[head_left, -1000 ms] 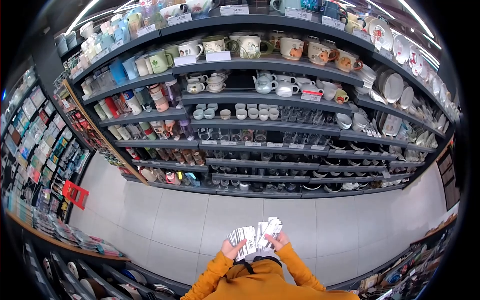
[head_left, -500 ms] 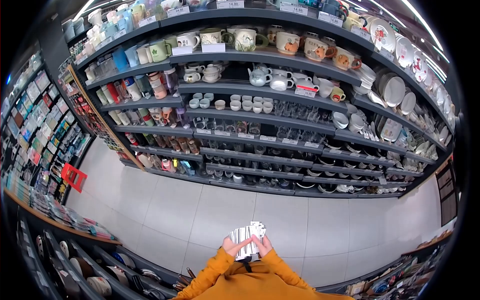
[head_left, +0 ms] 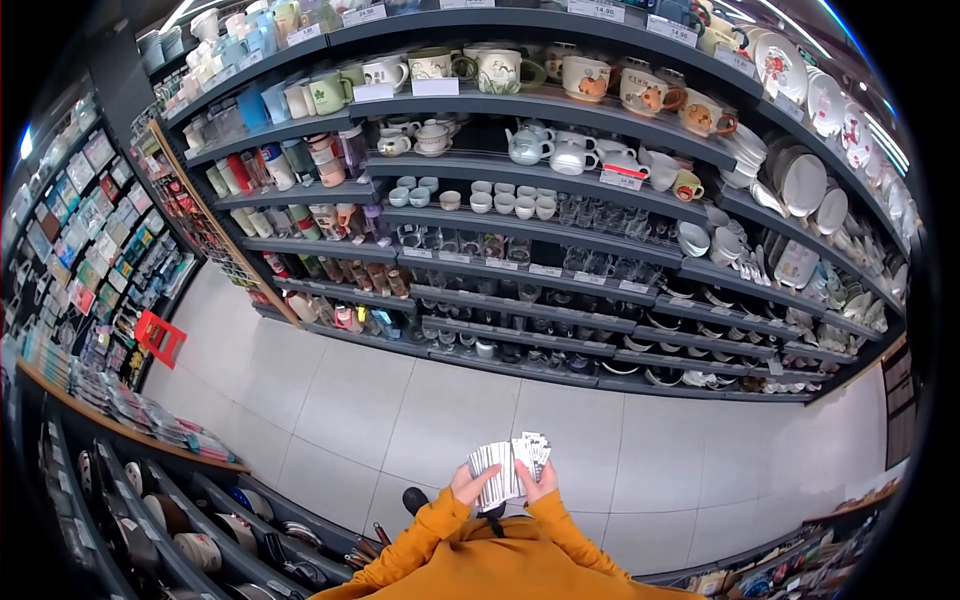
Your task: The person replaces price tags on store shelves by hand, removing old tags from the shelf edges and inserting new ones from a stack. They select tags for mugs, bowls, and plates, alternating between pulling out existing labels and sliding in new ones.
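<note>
A fanned bundle of white printed price labels (head_left: pixel 494 473) is in my left hand (head_left: pixel 470 486), its thumb lying across the front of them. My right hand (head_left: pixel 541 484) grips a smaller bunch of similar labels (head_left: pixel 533 450), just beside the first. The two bunches are held close together in front of my body, above the tiled floor. The print on them is too small to read. Orange sleeves cover both arms.
Long grey shelves ahead hold mugs (head_left: pixel 498 70), teapots (head_left: pixel 530 143), small cups (head_left: pixel 481 202), glasses and plates (head_left: pixel 797 184). A red step stool (head_left: pixel 160 339) stands on the floor at the left. Pans (head_left: pixel 197 551) fill racks at the lower left.
My hands have moved slightly apart, and the labels now form two separate bunches. A dark shoe has come into view below my left hand. The view has shifted a little.
</note>
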Demonstrator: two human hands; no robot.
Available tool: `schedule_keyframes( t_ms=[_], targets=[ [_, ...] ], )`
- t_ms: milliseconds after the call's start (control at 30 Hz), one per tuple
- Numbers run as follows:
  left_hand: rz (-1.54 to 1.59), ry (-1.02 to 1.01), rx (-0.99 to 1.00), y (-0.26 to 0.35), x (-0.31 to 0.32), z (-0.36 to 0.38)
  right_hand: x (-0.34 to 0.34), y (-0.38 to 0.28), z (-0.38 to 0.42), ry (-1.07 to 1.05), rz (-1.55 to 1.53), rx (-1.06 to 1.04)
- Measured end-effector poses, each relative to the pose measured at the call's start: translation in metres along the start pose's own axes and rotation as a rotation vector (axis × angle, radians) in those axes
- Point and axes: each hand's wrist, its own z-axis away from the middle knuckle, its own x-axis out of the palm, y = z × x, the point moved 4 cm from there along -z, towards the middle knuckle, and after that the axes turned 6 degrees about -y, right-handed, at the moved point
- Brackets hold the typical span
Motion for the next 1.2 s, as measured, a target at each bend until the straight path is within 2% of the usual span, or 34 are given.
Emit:
schedule_keyframes(
  t_ms=[133, 233, 333, 433, 567, 667, 700, 800, 833, 933, 1033, 1200],
  targets=[
    [-0.235, 0.011, 0.135, 0.014, 0.005, 0.003, 0.001, -0.018, -0.004, 0.033, 0.116, -0.085],
    [-0.253, 0.055, 0.170, 0.021, 0.002, 0.001, 0.006, -0.024, -0.010, 0.049, 0.239, -0.058],
    [-0.294, 0.123, 0.199, 0.023, -0.011, 0.000, 0.010, -0.020, -0.021, 0.016, 0.256, -0.133],
    [-0.313, 0.182, 0.178, 0.035, -0.021, 0.004, -0.001, -0.033, -0.035, 0.149, 0.041, -0.085],
    [-0.200, 0.228, 0.144, 0.037, -0.025, 0.002, 0.012, -0.041, -0.043, 0.055, -0.007, -0.062],
    [-0.217, 0.265, 0.090, 0.048, -0.021, 0.001, 0.020, -0.028, -0.044, -0.026, -0.183, 0.081],
    [-0.240, 0.276, 0.059, 0.051, -0.019, 0.001, 0.021, -0.011, -0.045, -0.065, -0.050, 0.038],
    [-0.254, 0.234, 0.203, 0.025, -0.032, -0.015, 0.028, 0.002, -0.038, -0.113, -0.056, 0.165],
    [-0.263, 0.213, 0.223, 0.022, -0.034, -0.016, 0.030, 0.003, -0.039, -0.110, -0.110, 0.116],
    [-0.188, 0.239, 0.115, 0.013, -0.039, -0.024, 0.030, 0.003, -0.041, -0.099, -0.082, 0.064],
    [0.387, 0.081, -0.089, 0.010, -0.034, -0.027, 0.023, 0.008, -0.048, -0.095, -0.077, 0.111],
    [-0.027, 0.080, 0.140, 0.007, -0.034, -0.025, 0.020, 0.008, -0.049, -0.150, -0.155, 0.280]
  ],
)
